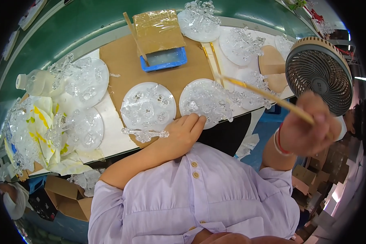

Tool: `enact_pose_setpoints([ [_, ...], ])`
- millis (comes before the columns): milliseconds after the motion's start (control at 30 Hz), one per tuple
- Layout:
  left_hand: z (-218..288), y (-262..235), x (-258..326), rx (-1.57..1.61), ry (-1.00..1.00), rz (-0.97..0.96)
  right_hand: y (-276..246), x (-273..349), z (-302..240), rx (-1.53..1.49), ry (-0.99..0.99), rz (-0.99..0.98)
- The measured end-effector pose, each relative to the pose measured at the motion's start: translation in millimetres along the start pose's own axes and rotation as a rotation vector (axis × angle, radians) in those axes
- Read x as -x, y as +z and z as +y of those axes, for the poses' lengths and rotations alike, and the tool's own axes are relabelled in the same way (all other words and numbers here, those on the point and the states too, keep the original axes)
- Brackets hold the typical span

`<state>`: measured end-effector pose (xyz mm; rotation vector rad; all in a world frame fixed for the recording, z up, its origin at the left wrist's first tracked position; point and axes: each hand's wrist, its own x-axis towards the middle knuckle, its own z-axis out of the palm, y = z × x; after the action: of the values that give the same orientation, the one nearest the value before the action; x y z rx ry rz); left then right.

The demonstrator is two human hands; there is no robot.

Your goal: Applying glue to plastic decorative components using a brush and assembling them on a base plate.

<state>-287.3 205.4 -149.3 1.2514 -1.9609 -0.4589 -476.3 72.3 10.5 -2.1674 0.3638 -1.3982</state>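
Note:
My right hand [307,126], raised at the right, grips a paintbrush [272,97] by its wooden handle. Its yellowish front end points left over the clear pieces. My left hand [187,131] lies low at the near rim of a white round plate [205,101] heaped with clear plastic pieces. Its fingers lie side by side over that rim, and their undersides are hidden. Beside it on the left stands another round plate [148,106] of clear pieces. A clear ridged bar-shaped piece [145,133] lies across this plate's near edge.
A blue tray [164,60] sits under a tape-covered cardboard piece [159,30], with a wooden stick [135,36] leaning there. Two thin yellow sticks [216,61] lie nearby. A fan [319,77] stands right, a plastic bottle [36,82] left. More piece-filled plates [85,81] line the table.

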Motion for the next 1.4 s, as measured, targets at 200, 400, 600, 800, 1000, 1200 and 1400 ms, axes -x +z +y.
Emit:
enact_pose_setpoints([
  [200,2.3,-1.8,1.8,-0.013,-0.039,-0.035,0.3,49.6,-21.3,0.263,-0.197,-0.071],
  [400,2.7,1.6,4.0,-0.05,-0.066,0.015,17.8,63.1,-25.1,0.255,-0.131,-0.259],
  [600,4.2,0.2,3.5,-0.046,-0.067,0.021,28.8,62.2,-9.1,0.318,-0.085,-0.487],
  [800,3.0,-0.3,4.6,-0.032,-0.049,-0.027,40.8,62.8,3.9,0.34,-0.054,-0.514],
  [1000,2.9,-1.0,2.7,-0.045,-0.03,-0.011,48.0,66.4,10.2,0.344,-0.049,-0.517],
  [1200,1.8,-0.9,1.8,-0.044,-0.032,-0.015,52.6,66.6,14.2,0.334,-0.058,-0.517],
  [1400,2.4,-1.7,1.1,-0.05,-0.022,-0.008,52.9,63.6,12.1,0.348,-0.027,-0.524],
])
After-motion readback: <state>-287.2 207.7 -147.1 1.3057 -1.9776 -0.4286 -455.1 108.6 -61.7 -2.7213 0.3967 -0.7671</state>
